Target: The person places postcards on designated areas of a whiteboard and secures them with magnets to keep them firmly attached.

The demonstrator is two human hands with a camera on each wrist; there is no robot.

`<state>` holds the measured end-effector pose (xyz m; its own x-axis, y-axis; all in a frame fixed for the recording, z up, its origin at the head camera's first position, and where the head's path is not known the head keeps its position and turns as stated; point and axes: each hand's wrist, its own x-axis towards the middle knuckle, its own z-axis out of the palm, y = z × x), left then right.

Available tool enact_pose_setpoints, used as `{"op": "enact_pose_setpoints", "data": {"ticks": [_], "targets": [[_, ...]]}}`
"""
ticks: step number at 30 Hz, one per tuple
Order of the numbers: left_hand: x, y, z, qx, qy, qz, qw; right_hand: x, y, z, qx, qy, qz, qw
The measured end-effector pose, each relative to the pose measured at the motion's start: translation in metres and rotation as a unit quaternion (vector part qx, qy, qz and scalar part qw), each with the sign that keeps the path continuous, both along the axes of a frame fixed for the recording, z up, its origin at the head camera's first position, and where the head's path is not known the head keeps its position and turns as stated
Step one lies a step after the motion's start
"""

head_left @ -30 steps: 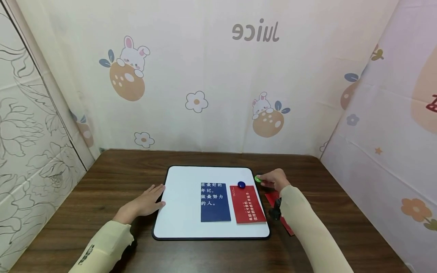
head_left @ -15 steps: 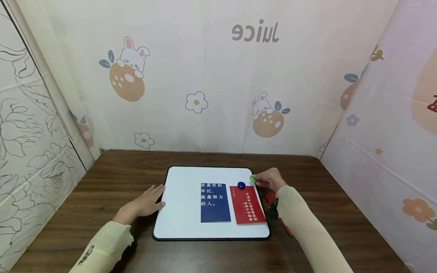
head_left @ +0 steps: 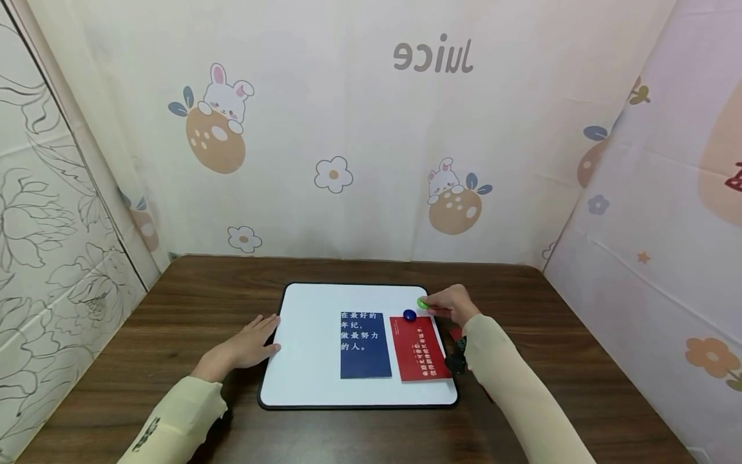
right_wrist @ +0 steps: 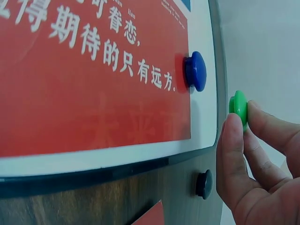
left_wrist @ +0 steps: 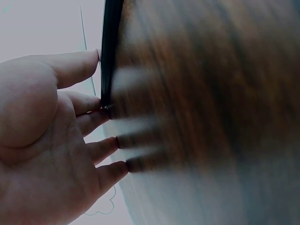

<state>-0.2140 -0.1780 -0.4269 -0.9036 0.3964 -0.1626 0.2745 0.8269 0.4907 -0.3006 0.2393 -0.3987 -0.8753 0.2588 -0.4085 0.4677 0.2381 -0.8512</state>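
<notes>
A small whiteboard with a dark rim lies on the wooden table. My left hand touches its left edge, and the left wrist view shows the extended fingers against the black rim. Between thumb and fingertips, my right hand pinches a green round magnet, held over the board's upper right corner. Just left of it, a dark blue magnet sits on the top edge of a red card with white writing. Beside that card lies a navy blue card, also with white writing.
Off the board's right side, another red card lies partly hidden by the right arm. A black round magnet rests near it on the table. A printed curtain hangs along the table's back edge.
My right hand has moved left with the green magnet, from beside the board's right edge to above its upper right corner. The left hand has stayed in place.
</notes>
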Motion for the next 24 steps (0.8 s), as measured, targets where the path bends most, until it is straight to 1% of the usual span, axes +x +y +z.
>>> {"op": "enact_pose_setpoints", "data": {"ticks": [6, 10, 14, 18, 24], "targets": [[0.001, 0.0, 0.0, 0.0, 0.004, 0.003, 1.0, 0.005, -0.007, 0.003, 0.005, 0.006, 0.006, 1.0], [0.001, 0.001, 0.001, -0.002, 0.006, 0.002, 1.0, 0.007, -0.012, 0.005, -0.003, 0.002, 0.009, 1.0], [0.0, 0.0, -0.001, -0.002, 0.002, 0.002, 1.0, 0.006, -0.015, 0.006, -0.014, -0.006, 0.007, 1.0], [-0.001, -0.001, -0.002, 0.001, -0.002, 0.001, 1.0, 0.004, -0.017, 0.003, -0.01, -0.01, 0.004, 1.0], [-0.001, -0.001, -0.001, 0.006, -0.001, -0.005, 1.0, 0.002, -0.021, 0.003, -0.009, -0.003, 0.009, 1.0]]}}
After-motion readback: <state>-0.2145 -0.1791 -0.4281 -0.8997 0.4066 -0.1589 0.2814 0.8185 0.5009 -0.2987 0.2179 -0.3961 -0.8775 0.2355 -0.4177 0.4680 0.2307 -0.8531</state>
